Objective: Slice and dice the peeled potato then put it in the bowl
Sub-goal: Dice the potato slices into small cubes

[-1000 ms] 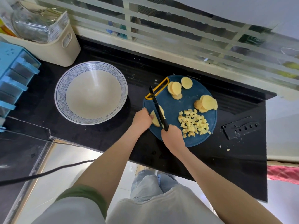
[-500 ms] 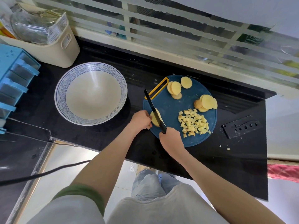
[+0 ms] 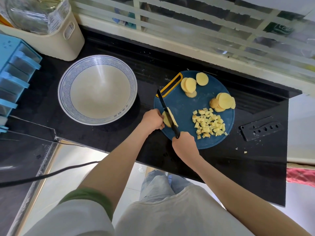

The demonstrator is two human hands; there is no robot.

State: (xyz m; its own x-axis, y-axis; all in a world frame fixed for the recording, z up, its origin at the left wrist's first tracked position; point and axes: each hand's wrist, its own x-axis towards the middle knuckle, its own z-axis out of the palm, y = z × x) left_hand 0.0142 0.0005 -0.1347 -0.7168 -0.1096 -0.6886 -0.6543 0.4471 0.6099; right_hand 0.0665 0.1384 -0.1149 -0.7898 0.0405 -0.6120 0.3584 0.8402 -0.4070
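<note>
A round blue cutting board (image 3: 185, 106) lies on the black counter. My left hand (image 3: 152, 120) pins a stack of potato slices (image 3: 165, 121) at the board's left edge. My right hand (image 3: 185, 145) grips the handle of a black knife (image 3: 167, 114), whose blade lies across that stack, tip pointing away from me. A pile of diced potato (image 3: 208, 123) sits on the board's right half. Two groups of round slices lie further back, one (image 3: 189, 85) near the yellow handle and one (image 3: 224, 102) at the right rim. The white bowl (image 3: 97, 89) with a blue patterned rim stands empty to the left.
A black knife sheath (image 3: 261, 127) lies right of the board, with small potato crumbs (image 3: 245, 152) near it. A cream storage bin (image 3: 51, 36) and blue drawer unit (image 3: 13, 74) stand at the back left. The counter's front edge runs just under my wrists.
The knife has shifted a little left across the potato stack and its tip now points further left. My right hand drew slightly toward me. The left hand stays on the stack.
</note>
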